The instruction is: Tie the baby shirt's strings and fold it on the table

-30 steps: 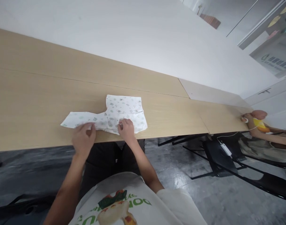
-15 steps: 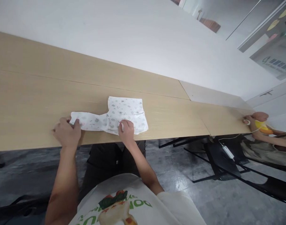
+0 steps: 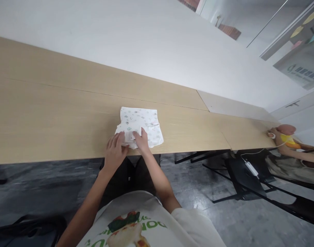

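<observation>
A small white shirt [image 3: 138, 118] with little printed figures lies folded on the wooden table [image 3: 69, 113], close to its front edge. Its sleeve-like strip is folded inward over the body of the cloth. My left hand [image 3: 115, 151] is at the shirt's lower left, its bent fingers closed on the folded strip. At the near middle of the shirt, my right hand [image 3: 143, 141] rests with thumb and forefinger apart, both touching the cloth. The layers beneath my fingers are partly hidden.
Behind the table stands a white partition [image 3: 146, 41]. Black folding chairs [image 3: 246, 178] are at the right, one bearing a white power strip [image 3: 251, 169]. Another person's arm [image 3: 296, 152] and a doll-like figure [image 3: 287, 133] are at the far right. A dark bag [image 3: 30, 230] sits lower left.
My left hand has moved right, bringing the outstretched strip of the shirt in over the body. My right hand has shifted slightly, its thumb and forefinger now spread on the cloth.
</observation>
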Demonstrator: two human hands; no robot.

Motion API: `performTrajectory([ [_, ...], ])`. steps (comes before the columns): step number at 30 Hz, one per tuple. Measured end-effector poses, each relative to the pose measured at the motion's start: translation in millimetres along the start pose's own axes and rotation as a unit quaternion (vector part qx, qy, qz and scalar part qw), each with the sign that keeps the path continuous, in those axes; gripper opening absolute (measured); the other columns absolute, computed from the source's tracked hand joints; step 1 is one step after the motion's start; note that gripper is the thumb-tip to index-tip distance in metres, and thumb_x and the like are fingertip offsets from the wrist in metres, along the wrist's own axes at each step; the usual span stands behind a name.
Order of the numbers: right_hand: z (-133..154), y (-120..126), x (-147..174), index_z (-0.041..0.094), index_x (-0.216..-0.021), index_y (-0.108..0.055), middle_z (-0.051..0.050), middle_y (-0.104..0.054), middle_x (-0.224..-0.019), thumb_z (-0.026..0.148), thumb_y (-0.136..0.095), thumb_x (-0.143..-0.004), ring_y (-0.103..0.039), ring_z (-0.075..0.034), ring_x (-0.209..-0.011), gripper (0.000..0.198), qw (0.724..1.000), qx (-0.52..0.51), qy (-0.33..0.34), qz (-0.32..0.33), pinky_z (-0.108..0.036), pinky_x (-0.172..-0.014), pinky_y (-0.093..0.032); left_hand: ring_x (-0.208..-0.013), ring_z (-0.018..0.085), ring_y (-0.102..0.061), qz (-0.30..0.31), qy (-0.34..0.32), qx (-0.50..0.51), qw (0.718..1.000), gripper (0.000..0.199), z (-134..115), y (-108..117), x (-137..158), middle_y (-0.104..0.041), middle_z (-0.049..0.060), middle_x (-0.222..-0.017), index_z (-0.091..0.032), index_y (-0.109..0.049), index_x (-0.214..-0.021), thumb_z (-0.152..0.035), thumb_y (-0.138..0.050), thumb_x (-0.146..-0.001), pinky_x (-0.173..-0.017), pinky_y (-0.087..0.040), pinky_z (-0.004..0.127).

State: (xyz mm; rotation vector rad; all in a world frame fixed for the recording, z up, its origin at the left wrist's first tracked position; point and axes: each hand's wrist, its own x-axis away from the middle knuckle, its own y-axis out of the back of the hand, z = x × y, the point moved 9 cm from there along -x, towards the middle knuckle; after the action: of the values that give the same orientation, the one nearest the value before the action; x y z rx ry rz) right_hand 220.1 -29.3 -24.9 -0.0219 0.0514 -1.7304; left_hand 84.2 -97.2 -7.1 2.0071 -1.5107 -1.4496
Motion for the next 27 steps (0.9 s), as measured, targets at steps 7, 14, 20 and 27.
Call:
performTrajectory([
  [7,-6,38,-20,0.017,-0.109,-0.066,-0.008,-0.072,-0.11,0.02,-0.062,-0.077,-0.068,-0.022,-0.102,0.032,0.997,0.076,0.021,-0.005,-0.036,-0.092,-0.055,-0.117,0.03,-0.059,0.006,0.067,-0.002,0.998,0.039,20,-2,1,-0.062,0.014,-0.129,-0.017,-0.057,-0.128,-0.029,-0.043,-0.093,-0.097,-0.046,0.042],
  [14,-13,73,-31,0.017,-0.118,-0.062,-0.004,-0.07,-0.091,0.026,-0.064,-0.078,-0.067,-0.019,-0.087,0.041,0.986,0.156,0.014,-0.066,-0.031,-0.08,-0.056,-0.099,0.027,-0.065,0.035,0.036,0.011,0.999,0.035,19,-11,-4,-0.072,0.011,-0.106,-0.018,-0.067,-0.111,-0.019,-0.039,-0.09,-0.091,-0.049,0.041],
  [20,-6,84,-33,0.022,-0.116,-0.065,-0.001,-0.069,-0.092,0.017,-0.057,-0.074,-0.063,-0.016,-0.086,0.042,0.974,0.21,0.042,-0.067,-0.027,-0.077,-0.053,-0.102,0.024,-0.065,0.035,0.008,0.048,0.998,0.034,18,-12,-4,-0.073,0.009,-0.106,-0.019,-0.069,-0.104,-0.017,-0.039,-0.089,-0.096,-0.049,0.04],
  [27,-6,85,-33,0.018,-0.107,-0.071,-0.003,-0.071,-0.092,0.017,-0.051,-0.075,-0.057,-0.014,-0.067,0.038,0.965,0.25,0.041,-0.06,-0.03,-0.08,-0.052,-0.101,0.026,-0.065,0.059,0.007,0.027,0.998,0.036,18,-13,-7,-0.074,0.009,-0.102,-0.02,-0.072,-0.101,-0.019,-0.038,-0.09,-0.095,-0.049,0.043],
])
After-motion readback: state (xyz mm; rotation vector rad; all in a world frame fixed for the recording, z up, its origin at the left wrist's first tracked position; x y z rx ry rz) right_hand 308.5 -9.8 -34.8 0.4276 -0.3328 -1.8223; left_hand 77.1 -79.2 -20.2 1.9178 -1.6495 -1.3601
